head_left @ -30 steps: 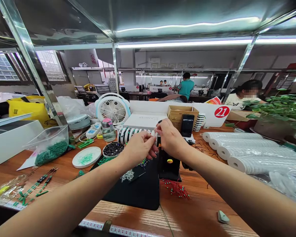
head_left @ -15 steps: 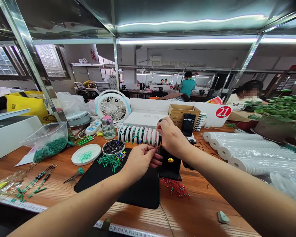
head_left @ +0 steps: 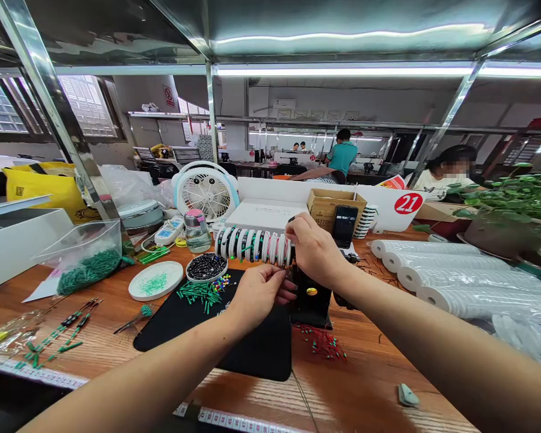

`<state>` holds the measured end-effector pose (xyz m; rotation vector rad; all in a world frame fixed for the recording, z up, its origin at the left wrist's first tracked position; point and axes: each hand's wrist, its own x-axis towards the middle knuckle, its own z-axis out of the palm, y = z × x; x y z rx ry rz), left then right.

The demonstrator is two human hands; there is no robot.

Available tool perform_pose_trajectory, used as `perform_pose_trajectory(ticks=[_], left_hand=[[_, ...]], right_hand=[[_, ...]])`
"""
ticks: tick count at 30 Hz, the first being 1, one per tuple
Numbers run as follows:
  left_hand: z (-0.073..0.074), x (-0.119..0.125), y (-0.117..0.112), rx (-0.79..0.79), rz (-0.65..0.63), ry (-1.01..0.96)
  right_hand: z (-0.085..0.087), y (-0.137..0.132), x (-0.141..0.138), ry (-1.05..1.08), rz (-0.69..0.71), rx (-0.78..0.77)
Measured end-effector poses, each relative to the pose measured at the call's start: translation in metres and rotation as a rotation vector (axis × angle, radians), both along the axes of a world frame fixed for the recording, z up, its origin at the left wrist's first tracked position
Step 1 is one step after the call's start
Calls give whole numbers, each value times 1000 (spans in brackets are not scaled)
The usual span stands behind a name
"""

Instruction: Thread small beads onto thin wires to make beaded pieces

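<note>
My right hand [head_left: 316, 248] is closed on the right end of a horizontal row of white and black rings [head_left: 252, 245] held on a black stand [head_left: 311, 299]. Just below that end, my left hand [head_left: 258, 293] has its fingers pinched together; whatever they grip is too small to make out. Under both hands lies a black mat [head_left: 247, 337] with a heap of green pins [head_left: 201, 293]. A bowl of dark beads [head_left: 206, 268] and a white dish with green bits [head_left: 155, 281] stand to the left of the mat.
Red pins [head_left: 323, 344] lie loose right of the mat. White rolls [head_left: 451, 276] fill the right side, beside a potted plant [head_left: 514, 204]. A fan [head_left: 206, 191], a glass jar [head_left: 196, 232], a phone [head_left: 343, 227] and a cardboard box [head_left: 329, 205] stand behind. A person sits across; others work farther back.
My left hand has dropped from the ring row to just below its right end, uncovering the rings and the green pins. My right hand has stayed on the end of the row.
</note>
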<state>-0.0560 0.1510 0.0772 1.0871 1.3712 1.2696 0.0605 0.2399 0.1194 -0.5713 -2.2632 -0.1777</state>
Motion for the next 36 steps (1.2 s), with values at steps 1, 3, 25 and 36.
perform_pose_trajectory(ticks=[1, 3, 25, 36], left_hand=[[0, 0, 0, -1, 2, -2], [1, 0, 0, -3, 2, -5], [-6, -1, 2, -6, 3, 36], [-1, -6, -21, 21, -31, 141]], right_hand=[[0, 0, 0, 8, 2, -5], [-1, 1, 0, 22, 5, -16], [4, -3, 4, -95, 53, 21], [6, -8, 13, 60, 160, -79]])
